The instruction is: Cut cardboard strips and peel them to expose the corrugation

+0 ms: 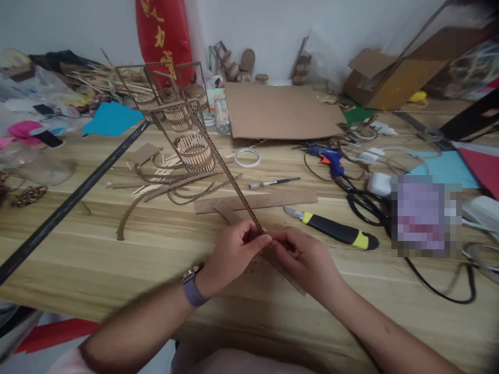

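A long, narrow corrugated cardboard strip (230,174) slants from beside the small basket up to my fingers. My left hand (234,249), with a watch on its wrist, is closed and pinches the strip near its lower end. Against it, my right hand (304,254) is also closed, thumb and finger pinched at the strip's tip. The small round basket (195,154) of pale sticks and brown bands stands beyond, with a cardboard handle frame. Whether the strip's top joins that frame, I cannot tell. Under my hands lies a flat cardboard piece (286,275), partly hidden.
A utility knife (335,230) and a pen (275,183) lie beyond my hands. Right are black scissors (364,205) and a blue glue gun (327,160). Tape (247,157), curled cardboard strips (125,215) and a cardboard sheet (284,109) lie farther back. A dark ruler-like bar (78,200) crosses the left.
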Demonstrator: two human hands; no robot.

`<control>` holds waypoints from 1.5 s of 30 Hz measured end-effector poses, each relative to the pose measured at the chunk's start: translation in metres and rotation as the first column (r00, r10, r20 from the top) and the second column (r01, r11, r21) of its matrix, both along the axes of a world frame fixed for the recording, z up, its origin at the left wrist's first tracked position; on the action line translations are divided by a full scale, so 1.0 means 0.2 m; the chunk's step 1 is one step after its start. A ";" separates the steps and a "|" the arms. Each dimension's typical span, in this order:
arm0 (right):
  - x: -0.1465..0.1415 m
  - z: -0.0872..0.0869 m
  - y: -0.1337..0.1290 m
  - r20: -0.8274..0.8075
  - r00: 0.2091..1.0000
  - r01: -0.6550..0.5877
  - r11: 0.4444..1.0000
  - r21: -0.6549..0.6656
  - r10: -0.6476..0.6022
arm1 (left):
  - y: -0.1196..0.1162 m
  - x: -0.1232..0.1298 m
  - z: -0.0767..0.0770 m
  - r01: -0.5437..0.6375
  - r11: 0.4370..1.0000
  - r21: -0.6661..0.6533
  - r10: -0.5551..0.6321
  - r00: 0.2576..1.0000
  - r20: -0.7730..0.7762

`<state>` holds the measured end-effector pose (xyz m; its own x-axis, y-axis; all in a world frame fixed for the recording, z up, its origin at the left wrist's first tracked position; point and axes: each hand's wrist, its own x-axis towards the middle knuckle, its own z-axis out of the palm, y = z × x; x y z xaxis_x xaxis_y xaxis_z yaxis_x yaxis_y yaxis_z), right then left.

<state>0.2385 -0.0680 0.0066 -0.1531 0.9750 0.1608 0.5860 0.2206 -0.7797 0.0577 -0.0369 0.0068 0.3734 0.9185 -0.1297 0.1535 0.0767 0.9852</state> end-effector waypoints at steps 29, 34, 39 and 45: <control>0.00 0.01 0.01 0.082 0.994 0.069 0.995 0.070 -0.075 | -0.03 0.00 0.00 0.099 0.923 0.370 -0.009 0.971 -0.238; -0.01 0.01 0.01 0.099 0.995 0.005 0.996 0.091 -0.014 | -0.02 -0.01 -0.02 0.216 0.779 0.589 0.025 0.928 -0.372; 0.01 -0.01 0.01 0.152 0.988 -0.040 0.990 0.138 0.019 | -0.02 -0.01 -0.03 0.341 0.610 0.715 0.091 0.866 -0.491; 0.01 -0.03 0.01 0.209 0.977 -0.085 0.975 0.205 0.041 | -0.03 -0.01 -0.03 0.440 0.537 0.720 0.143 0.793 -0.592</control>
<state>0.2408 -0.0657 0.0004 -0.2641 0.9093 0.3217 0.7060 0.4095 -0.5778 0.0557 -0.0429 0.0003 0.6457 0.6547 0.3930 0.5702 -0.7558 0.3221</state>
